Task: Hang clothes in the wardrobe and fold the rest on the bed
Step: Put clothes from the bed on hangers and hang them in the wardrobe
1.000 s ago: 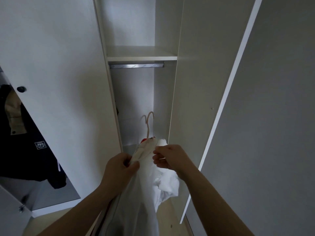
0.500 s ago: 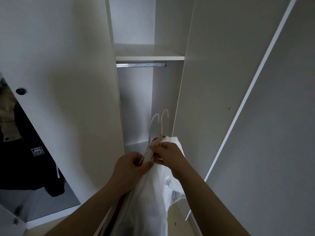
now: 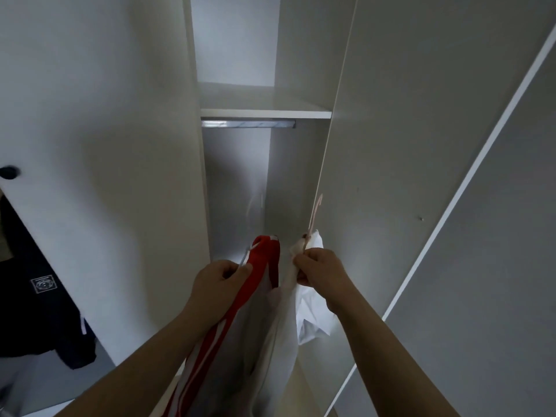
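Open wardrobe (image 3: pixel 234 182) ahead, its rail (image 3: pixel 248 124) under the shelf. In front of it, the left grip (image 3: pixel 218 285) clutches a red-and-white garment (image 3: pixel 266 249). Just beside it, the right grip (image 3: pixel 320 267) pinches a white garment (image 3: pixel 311 308) on a pink hanger (image 3: pixel 316 210).

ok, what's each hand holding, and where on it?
Left hand grips the red-trimmed garment near its top; right hand pinches the white garment just below its hanger hook.
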Motion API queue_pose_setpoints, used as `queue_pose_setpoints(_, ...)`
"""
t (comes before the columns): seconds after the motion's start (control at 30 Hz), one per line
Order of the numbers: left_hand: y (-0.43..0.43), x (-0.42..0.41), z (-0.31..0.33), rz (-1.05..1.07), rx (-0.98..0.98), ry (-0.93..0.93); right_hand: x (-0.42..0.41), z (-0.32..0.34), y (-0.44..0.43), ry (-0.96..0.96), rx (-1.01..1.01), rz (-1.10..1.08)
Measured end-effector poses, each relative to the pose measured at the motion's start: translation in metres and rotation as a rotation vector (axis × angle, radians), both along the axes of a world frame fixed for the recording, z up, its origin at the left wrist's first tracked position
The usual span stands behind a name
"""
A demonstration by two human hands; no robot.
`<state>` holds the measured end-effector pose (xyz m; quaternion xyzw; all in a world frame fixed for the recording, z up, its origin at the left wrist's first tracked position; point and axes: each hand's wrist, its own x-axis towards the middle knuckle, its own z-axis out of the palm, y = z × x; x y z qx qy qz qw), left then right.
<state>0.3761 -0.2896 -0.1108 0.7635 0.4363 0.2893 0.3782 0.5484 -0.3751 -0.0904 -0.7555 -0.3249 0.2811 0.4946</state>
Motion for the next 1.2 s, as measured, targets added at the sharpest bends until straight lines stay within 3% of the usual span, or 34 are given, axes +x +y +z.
queue_pose_setpoints(0.23,0.031,0.052,0.004,0.079,-0.036,-0.051,0.072,0.011,0.042,-0.164,-0.023,0.047)
queue_pose_setpoints(0.4,0.057,0.079,-0.001,0.136,-0.067,-0.059,0.106,0.015,0.072,-0.189,0.001,0.081)
queue_pose_setpoints(0.93,0.179,0.148,-0.015,0.134,0.035,-0.068,0.18,-0.008,0.192,-0.267,0.009,-0.117)
queue_pose_setpoints(1.2,0.226,0.182,-0.025,0.169,0.066,-0.11,0.206,-0.018,0.247,-0.306,0.062,-0.063)
